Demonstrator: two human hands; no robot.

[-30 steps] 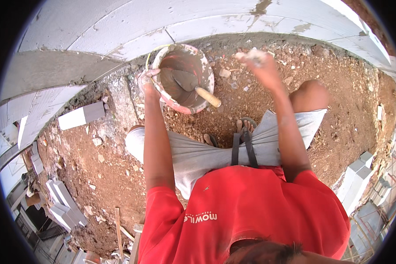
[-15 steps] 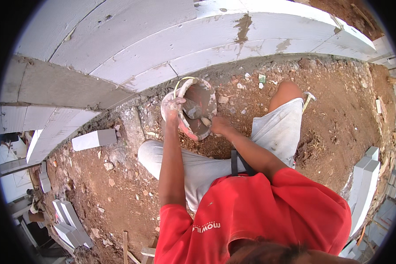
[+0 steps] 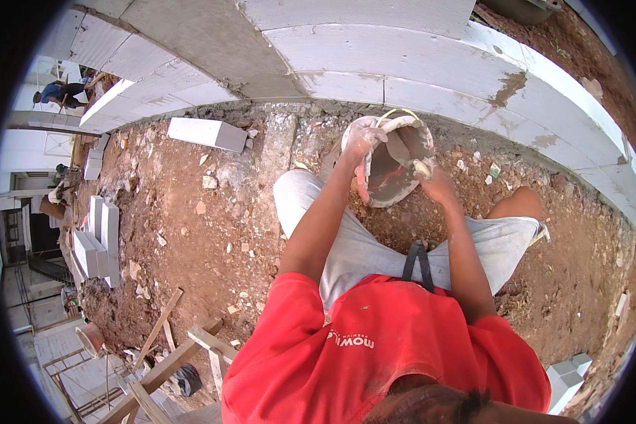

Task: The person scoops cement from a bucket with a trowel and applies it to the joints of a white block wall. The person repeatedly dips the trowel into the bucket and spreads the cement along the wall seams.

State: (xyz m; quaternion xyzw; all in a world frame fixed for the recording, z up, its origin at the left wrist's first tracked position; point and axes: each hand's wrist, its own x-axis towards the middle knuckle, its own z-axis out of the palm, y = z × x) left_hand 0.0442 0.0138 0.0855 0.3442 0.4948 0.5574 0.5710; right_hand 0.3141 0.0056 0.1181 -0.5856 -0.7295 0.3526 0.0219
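Between my bent knees is a mortar-crusted bucket (image 3: 362, 185) with reddish patches and a thin yellow-green handle. Wet grey mortar (image 3: 384, 174) lies inside it. My left hand (image 3: 365, 136), coated in pale mortar, grips the bucket's rim on the left. On the right side, my right hand (image 3: 438, 185) is closed around the light handle of a trowel (image 3: 398, 150). The trowel's blade reaches into the bucket, near its far inner wall.
A white block wall (image 3: 431, 53) curves past just beyond the bucket. One loose block (image 3: 207, 133) lies left on the rubble-strewn soil. More blocks (image 3: 99, 240) are stacked farther left. Timber pieces (image 3: 166, 364) stand at lower left. Another person (image 3: 56, 93) bends at the far left.
My view has swung left, so the bucket, wall and knees sit farther right. The trowel blade has moved toward the bucket's far side. Both hands keep their grip.
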